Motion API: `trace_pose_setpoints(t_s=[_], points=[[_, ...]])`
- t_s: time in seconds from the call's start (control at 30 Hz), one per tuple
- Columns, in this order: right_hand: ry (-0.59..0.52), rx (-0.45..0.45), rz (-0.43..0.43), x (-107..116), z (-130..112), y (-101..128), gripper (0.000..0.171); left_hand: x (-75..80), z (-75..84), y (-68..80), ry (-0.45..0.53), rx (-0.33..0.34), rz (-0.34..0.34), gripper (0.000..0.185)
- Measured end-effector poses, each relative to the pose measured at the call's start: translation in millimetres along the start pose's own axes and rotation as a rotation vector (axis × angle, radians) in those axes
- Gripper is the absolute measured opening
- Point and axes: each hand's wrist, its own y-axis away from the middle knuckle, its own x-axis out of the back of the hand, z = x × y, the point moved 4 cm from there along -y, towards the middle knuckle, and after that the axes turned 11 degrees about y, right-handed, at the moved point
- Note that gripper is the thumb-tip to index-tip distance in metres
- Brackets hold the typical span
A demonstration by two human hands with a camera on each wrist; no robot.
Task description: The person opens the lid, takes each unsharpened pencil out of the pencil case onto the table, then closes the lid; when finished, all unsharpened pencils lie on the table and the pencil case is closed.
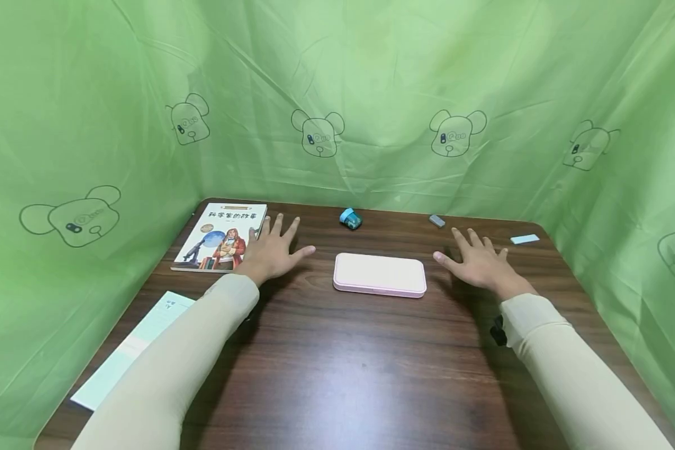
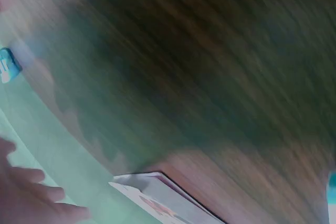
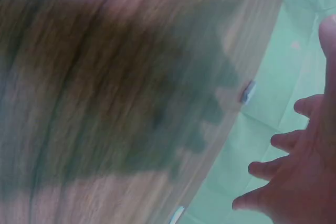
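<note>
Both hands hover over the table with fingers spread, and neither holds anything. My left hand [image 1: 270, 253] is beside a book [image 1: 216, 240] with an illustrated cover, its fingers overlapping the book's right edge in the head view. Between the hands lies a closed, pale pink pencil case [image 1: 379, 274]. My right hand [image 1: 480, 262] is to the right of the case, palm down. In the right wrist view, the spread fingers [image 3: 286, 141] stand above their shadow on the wood. Beyond the hands sit a small blue pencil sharpener [image 1: 350, 219] and a grey eraser [image 1: 437, 220].
A pale green paper pad [image 1: 132, 347] lies at the left edge, partly behind the left sleeve. A light blue strip [image 1: 525, 239] rests near the right back corner. Green cloth [image 1: 382, 81] with bear drawings surrounds the brown wooden table [image 1: 360, 375].
</note>
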Motion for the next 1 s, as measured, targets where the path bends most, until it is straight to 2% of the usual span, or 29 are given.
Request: trace_pose_setpoints(t_s=[0.1, 0.17, 0.23, 0.33, 0.43, 0.53, 0.67, 0.83, 1.0], points=[[-0.08, 0.058, 0.081, 7, -13, -1, 0.1, 2.3, 12.7, 0.4, 0.069, -0.092, 0.055, 0.096], [-0.132, 0.124, 0.152, 12, -28, 0, 0.088, 1.4, 29.7, 2.7, 0.102, -0.176, 0.063, 0.09], [-0.166, 0.201, 0.214, 16, -49, 0, 0.071, -2.0, 51.4, 5.5, 0.11, -0.26, 0.031, 0.086], [-0.155, 0.312, 0.227, 14, -83, 2, 0.059, -12.9, 83.6, 9.4, 0.081, -0.362, -0.051, 0.083], [-0.105, 0.386, 0.17, 5, -111, 3, 0.072, -26.1, 107.2, 11.8, 0.054, -0.431, -0.143, 0.088], [-0.053, 0.4, 0.108, -6, -121, 3, 0.091, -37.3, 121.9, 12.9, 0.059, -0.473, -0.214, 0.093], [-0.029, 0.397, 0.071, -15, -120, 6, 0.097, -44.7, 129.5, 13.1, 0.059, -0.498, -0.243, 0.096], [0.0, 0.425, 0.073, -21, -119, 7, 0.094, -48.1, 128.4, 11.9, -0.018, -0.506, -0.229, 0.093], [0.006, 0.428, 0.083, -23, -121, 7, 0.1, -51.1, 127.2, 7.8, -0.074, -0.518, -0.212, 0.09]])
